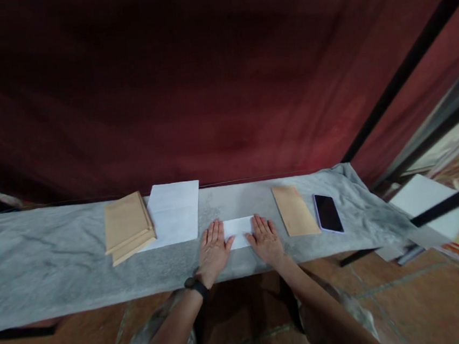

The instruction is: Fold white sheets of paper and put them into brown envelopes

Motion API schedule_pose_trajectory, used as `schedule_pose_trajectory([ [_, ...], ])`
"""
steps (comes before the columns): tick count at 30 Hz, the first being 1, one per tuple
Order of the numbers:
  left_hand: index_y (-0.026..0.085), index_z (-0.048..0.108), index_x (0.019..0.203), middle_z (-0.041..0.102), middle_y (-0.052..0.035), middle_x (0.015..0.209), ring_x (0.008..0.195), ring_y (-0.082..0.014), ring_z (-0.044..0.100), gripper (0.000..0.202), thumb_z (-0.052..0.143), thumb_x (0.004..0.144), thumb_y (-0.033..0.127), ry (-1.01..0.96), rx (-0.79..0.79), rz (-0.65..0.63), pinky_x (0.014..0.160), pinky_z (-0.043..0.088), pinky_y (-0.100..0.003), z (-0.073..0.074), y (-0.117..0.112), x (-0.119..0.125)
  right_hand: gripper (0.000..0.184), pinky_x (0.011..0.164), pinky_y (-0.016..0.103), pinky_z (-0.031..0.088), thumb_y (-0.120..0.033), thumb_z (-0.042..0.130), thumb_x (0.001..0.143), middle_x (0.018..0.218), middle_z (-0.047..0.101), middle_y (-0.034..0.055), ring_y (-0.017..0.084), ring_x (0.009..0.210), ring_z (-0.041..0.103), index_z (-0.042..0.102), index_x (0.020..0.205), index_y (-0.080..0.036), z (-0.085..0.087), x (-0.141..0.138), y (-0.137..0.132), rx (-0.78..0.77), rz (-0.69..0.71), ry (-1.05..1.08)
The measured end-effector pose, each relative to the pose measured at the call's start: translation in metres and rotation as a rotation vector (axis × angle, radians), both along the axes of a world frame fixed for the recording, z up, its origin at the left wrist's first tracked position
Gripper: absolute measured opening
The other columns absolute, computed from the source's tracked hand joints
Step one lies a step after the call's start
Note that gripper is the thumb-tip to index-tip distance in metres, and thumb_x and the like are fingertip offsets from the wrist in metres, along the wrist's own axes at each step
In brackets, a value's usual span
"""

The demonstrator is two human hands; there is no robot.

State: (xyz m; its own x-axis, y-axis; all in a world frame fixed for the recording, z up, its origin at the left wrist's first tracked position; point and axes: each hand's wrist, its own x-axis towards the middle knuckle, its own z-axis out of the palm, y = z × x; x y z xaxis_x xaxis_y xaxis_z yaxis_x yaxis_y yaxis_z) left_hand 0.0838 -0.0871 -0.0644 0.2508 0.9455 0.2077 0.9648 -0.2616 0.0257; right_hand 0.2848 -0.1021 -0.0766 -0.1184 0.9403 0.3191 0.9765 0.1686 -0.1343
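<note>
A folded white sheet of paper [238,233] lies on the grey cloth in front of me. My left hand [213,249] rests flat on its left end, fingers stretched forward and thumb on the paper. On the right end lies my right hand [266,240], also flat with its fingers out. Both palms hide the paper's ends. To the left is a larger white sheet [176,212] with faint creases, partly under a stack of brown envelopes [125,222]. A single brown envelope [296,210] lies right of my right hand.
A phone [328,214] with a dark screen lies beyond the single envelope. The narrow table is covered with grey cloth [68,263]. Behind it hangs a dark red curtain [224,113]. At the right stand a black metal bar [400,85] and a white box [431,204].
</note>
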Motion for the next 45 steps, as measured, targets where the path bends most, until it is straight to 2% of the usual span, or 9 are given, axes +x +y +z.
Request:
schedule_pose_trajectory([
  [4,0.009,0.038,0.153,0.041,-0.0177,0.157,0.148,-0.0267,0.035,0.068,0.022,0.103,0.052,-0.009,0.027,0.0,0.12,0.027,-0.047,0.0,-0.002,0.0,0.06,0.117,0.052,0.03,-0.044,0.027,0.105,0.155,0.043,0.0175,0.031,0.143,0.043,0.04,0.153,-0.01,-0.001,0.0,-0.001,0.009,-0.012,0.008],
  [10,0.008,0.039,0.152,0.041,-0.0185,0.157,0.148,-0.0271,0.035,0.066,0.023,0.103,0.049,0.006,0.003,0.008,0.12,0.028,-0.048,0.01,-0.005,0.003,0.062,0.119,0.052,0.028,-0.038,0.037,0.102,0.155,0.037,0.0269,0.034,0.145,0.039,0.041,0.148,0.004,0.012,-0.01,-0.003,-0.02,-0.119,0.003],
  [15,0.006,0.039,0.151,0.038,-0.0183,0.158,0.149,-0.0268,0.034,0.067,0.024,0.103,0.05,0.036,-0.048,0.021,0.12,0.028,-0.045,0.014,-0.007,0.003,0.06,0.12,0.046,0.029,-0.039,0.034,0.104,0.159,0.034,0.0201,0.03,0.147,0.036,0.042,0.149,-0.001,0.025,-0.033,-0.001,-0.003,0.03,0.034],
  [21,0.008,0.037,0.153,0.039,-0.0177,0.158,0.148,-0.0269,0.035,0.062,0.026,0.103,0.044,0.031,0.016,-0.023,0.12,0.028,-0.048,0.003,-0.004,-0.002,0.06,0.12,0.044,0.031,-0.044,0.031,0.105,0.156,0.04,0.0173,0.027,0.147,0.038,0.043,0.151,-0.006,-0.001,-0.048,0.004,-0.044,0.065,0.069],
  [24,0.009,0.037,0.153,0.038,-0.0165,0.159,0.149,-0.0274,0.032,0.062,0.028,0.103,0.044,0.031,0.005,0.008,0.121,0.025,-0.048,-0.001,-0.003,0.001,0.061,0.12,0.048,0.03,-0.045,0.029,0.105,0.157,0.04,0.0184,0.029,0.146,0.039,0.04,0.152,-0.006,-0.009,-0.037,0.007,-0.01,0.065,0.053],
  [28,0.008,0.038,0.153,0.036,-0.0165,0.16,0.151,-0.0288,0.029,0.061,0.029,0.103,0.042,0.023,-0.012,0.05,0.124,0.02,-0.05,0.0,0.0,0.007,0.062,0.119,0.049,0.03,-0.044,0.027,0.106,0.156,0.039,0.0206,0.031,0.146,0.038,0.039,0.152,-0.004,-0.009,-0.018,0.013,0.007,0.046,0.014],
  [32,0.008,0.038,0.152,0.034,-0.0159,0.161,0.151,-0.0283,0.027,0.063,0.031,0.103,0.046,-0.01,-0.006,-0.041,0.125,0.019,-0.048,0.004,0.0,0.012,0.063,0.119,0.05,0.029,-0.043,0.027,0.106,0.157,0.038,0.0219,0.033,0.145,0.039,0.04,0.151,-0.001,-0.011,-0.012,0.014,0.035,0.062,-0.031],
  [38,0.014,0.041,0.151,0.037,-0.012,0.16,0.151,-0.0259,0.028,0.064,0.034,0.102,0.056,-0.096,-0.046,-0.326,0.124,0.022,-0.046,0.003,-0.009,0.023,0.058,0.119,0.049,0.029,-0.037,0.024,0.106,0.159,0.035,0.0195,0.03,0.147,0.035,0.037,0.153,-0.005,-0.012,0.002,0.015,0.005,0.151,-0.063],
  [45,0.015,0.04,0.151,0.034,-0.0134,0.162,0.152,-0.0267,0.027,0.065,0.035,0.102,0.058,-0.124,-0.079,-0.381,0.125,0.017,-0.048,0.005,-0.014,0.025,0.057,0.121,0.046,0.026,-0.04,0.023,0.106,0.162,0.035,0.0105,0.025,0.149,0.033,0.031,0.157,-0.015,-0.008,0.026,0.017,-0.075,0.189,-0.072],
])
